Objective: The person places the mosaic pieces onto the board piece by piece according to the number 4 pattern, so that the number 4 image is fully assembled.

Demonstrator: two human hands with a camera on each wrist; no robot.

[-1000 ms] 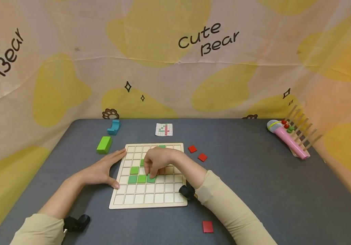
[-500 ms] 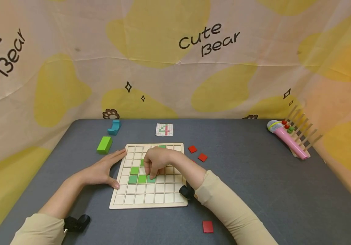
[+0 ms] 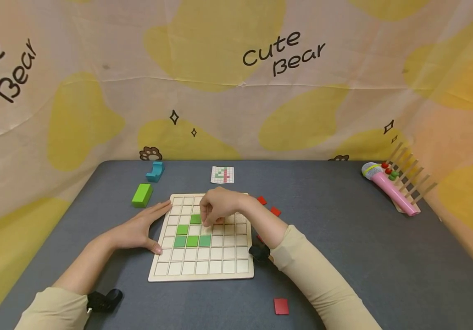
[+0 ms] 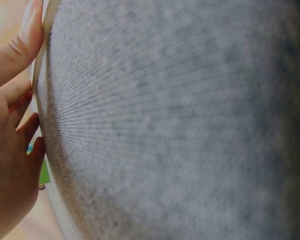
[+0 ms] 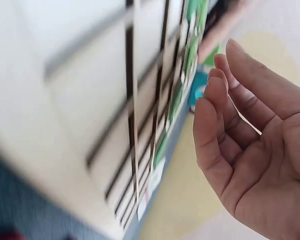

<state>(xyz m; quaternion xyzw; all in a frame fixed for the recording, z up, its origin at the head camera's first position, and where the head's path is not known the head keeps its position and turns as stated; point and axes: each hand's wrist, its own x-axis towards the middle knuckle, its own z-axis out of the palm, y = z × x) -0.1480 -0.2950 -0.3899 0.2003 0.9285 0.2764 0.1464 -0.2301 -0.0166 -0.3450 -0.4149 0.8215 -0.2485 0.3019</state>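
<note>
A pale wooden grid board (image 3: 203, 277) lies on the dark table, with several green square tiles (image 3: 192, 241) set in its cells. My left hand (image 3: 137, 229) rests on the board's left side, its thumb and fingertips spread along the edge. Over the middle of the board is my right hand (image 3: 221, 206), just beyond a tile (image 3: 205, 240) lying flat in its cell. In the right wrist view the fingers of the right hand (image 5: 262, 125) bend loosely with nothing between them. That hand hides some cells of the far rows.
Red square tiles lie right of the board, one (image 3: 275, 211) near the forearm and another (image 3: 281, 306) closer in front. A small pattern card (image 3: 222, 175) lies behind. A green block (image 3: 141, 195) and blue curved piece (image 3: 155, 172) stand left; a pink toy microphone (image 3: 393, 191) lies far right.
My right hand has let go of the green tile, which now lies flat in its cell, and has moved up and slightly right. The left hand stays on the board's edge.
</note>
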